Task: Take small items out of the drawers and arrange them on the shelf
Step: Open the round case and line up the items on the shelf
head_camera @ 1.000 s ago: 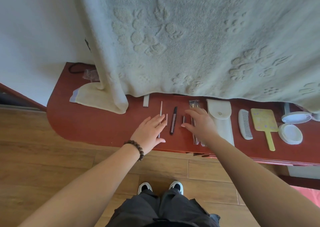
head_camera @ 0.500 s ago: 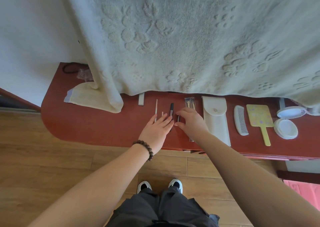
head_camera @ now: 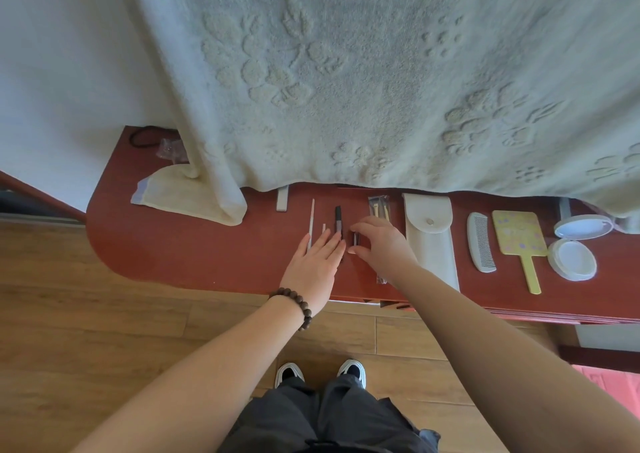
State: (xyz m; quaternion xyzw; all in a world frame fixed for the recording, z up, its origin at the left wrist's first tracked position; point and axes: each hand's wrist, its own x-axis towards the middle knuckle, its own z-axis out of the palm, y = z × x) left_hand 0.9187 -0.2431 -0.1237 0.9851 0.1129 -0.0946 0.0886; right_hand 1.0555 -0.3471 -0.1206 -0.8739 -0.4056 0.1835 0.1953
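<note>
On the red shelf [head_camera: 194,252], the right hand [head_camera: 382,245] pinches a small dark stick-shaped item [head_camera: 355,238] between thumb and forefinger. The left hand [head_camera: 313,265] lies flat, fingers straight, beside a dark pen-like item [head_camera: 338,218]. A white snap pouch [head_camera: 429,224] lies closed, contents hidden.

left hand [head_camera: 316,265] flat, right hand [head_camera: 382,249] curled, pinching

cream towel [head_camera: 346,82] hangs over shelf | wood floor [head_camera: 104,331] | 2 shoes [head_camera: 289,373]
</note>
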